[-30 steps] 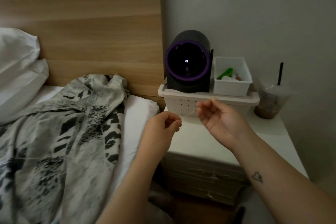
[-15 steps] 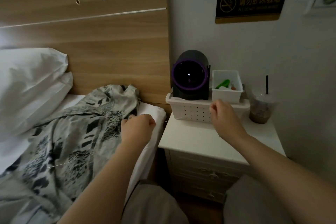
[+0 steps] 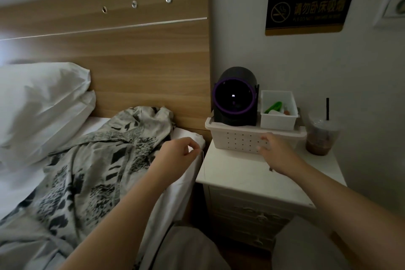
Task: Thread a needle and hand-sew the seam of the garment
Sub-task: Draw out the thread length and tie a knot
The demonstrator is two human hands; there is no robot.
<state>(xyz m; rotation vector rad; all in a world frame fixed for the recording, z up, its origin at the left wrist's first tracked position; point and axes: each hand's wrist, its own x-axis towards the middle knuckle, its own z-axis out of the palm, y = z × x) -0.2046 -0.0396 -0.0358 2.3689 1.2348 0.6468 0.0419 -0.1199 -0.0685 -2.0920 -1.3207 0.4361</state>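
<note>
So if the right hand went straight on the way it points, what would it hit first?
Probably the white perforated basket on the nightstand: the right hand points at its front wall, fingers seemingly almost touching, though depth is unclear.

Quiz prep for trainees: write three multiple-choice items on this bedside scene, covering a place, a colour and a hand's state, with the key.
1. Where does the iced drink cup stand? A) on the nightstand, right of the basket; B) on the pillow; C) inside the basket.
2. What colour is the ring on the black device? A) green; B) purple; C) red.
3. What is the left hand doing? A) lying flat; B) gripping the cup; C) pinching a thin thread.
Key: 1 A, its base sits on the nightstand top; 2 B, a purple band rims its face; 3 C, fingertips meet, thread hangs below.
</note>
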